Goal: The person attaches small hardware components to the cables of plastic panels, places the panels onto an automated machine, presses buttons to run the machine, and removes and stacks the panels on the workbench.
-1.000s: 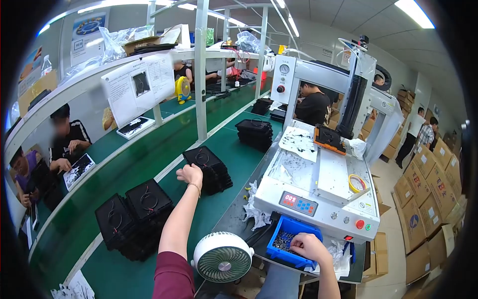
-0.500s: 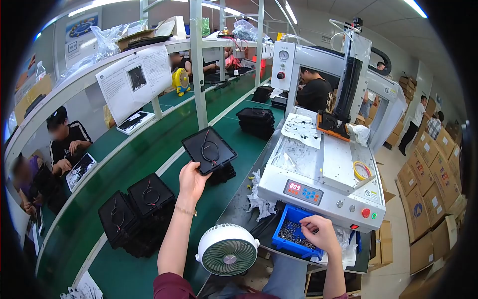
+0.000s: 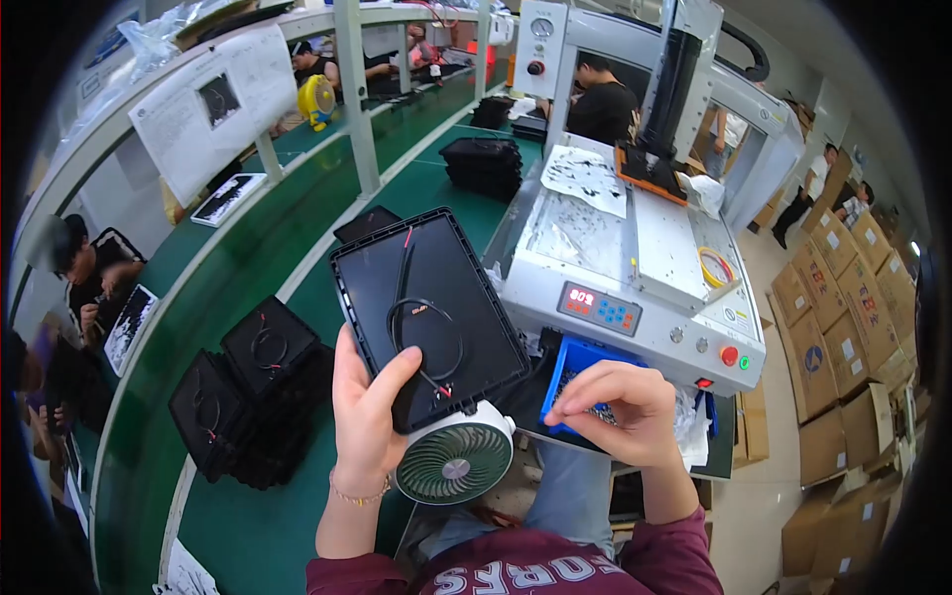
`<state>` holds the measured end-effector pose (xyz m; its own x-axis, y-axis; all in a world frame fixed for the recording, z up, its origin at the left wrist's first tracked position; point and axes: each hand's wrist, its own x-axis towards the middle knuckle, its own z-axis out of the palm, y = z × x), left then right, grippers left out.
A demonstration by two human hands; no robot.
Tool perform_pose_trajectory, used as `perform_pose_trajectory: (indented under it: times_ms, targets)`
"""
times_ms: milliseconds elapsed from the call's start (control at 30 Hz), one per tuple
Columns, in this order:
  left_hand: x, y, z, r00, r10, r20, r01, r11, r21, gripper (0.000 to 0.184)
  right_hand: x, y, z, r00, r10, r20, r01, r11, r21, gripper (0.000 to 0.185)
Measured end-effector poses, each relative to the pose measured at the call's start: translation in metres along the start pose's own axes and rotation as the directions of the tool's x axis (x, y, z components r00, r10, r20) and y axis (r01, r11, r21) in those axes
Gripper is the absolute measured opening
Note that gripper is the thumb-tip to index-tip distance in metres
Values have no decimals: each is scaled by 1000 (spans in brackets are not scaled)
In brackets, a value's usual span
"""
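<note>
My left hand grips a black plastic housing by its lower left edge, thumb on the inner face. A thin black cable with bare red ends lies looped on the housing. To its right, my right hand is closed in a pinch; whatever is between the fingertips is too small to make out. Behind that hand stands a blue bin of small metal parts, partly hidden. A white desk fan sits below the housing.
Stacked black housings stand on the green bench at left, with another stack farther back. A white benchtop machine fills the right side. Cartons are piled beyond it. Co-workers sit across the bench.
My left hand has brought the housing nearer and lower, toward my body. My right hand has risen out of the blue bin and come closer to the housing. The view has tilted down.
</note>
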<state>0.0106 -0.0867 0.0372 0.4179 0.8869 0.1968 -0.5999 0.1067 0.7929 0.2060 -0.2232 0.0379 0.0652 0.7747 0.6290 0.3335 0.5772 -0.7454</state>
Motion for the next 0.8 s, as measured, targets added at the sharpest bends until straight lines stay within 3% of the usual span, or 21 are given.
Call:
perform_pose_trajectory:
  times_ms: [100, 167, 300, 367, 467, 600, 800]
  targets:
    - [-13, -1, -1, 997, -68, 41, 69, 997, -26, 45, 2, -9, 8, 997, 78, 6, -78, 994, 75, 20]
    - [-18, -4, 0, 998, -31, 45, 32, 999, -12, 44, 1, -10, 11, 990, 144, 0, -143, 984, 110, 17]
    - [-22, -9, 0, 998, -17, 68, 15, 1000, 24, 43, 4, -12, 13, 997, 56, 57, -49, 991, -121, 18]
    - [-24, -11, -3, 996, -25, 89, 20, 999, 49, 42, 6, -16, 17, 995, -22, 92, 50, 950, -309, 19]
    - [-27, -16, -3, 995, -27, 92, 21, 998, 62, 43, 8, -12, 27, 978, -104, 178, 175, 876, -449, 22]
    - [-29, -20, -4, 993, -23, 118, 15, 997, 73, 44, 12, -11, 34, 953, -105, 283, 247, 812, -530, 22]
    - [-31, -23, -4, 991, 16, 136, -27, 996, 83, 44, 10, -14, 35, 956, -113, 272, 260, 760, -596, 21]
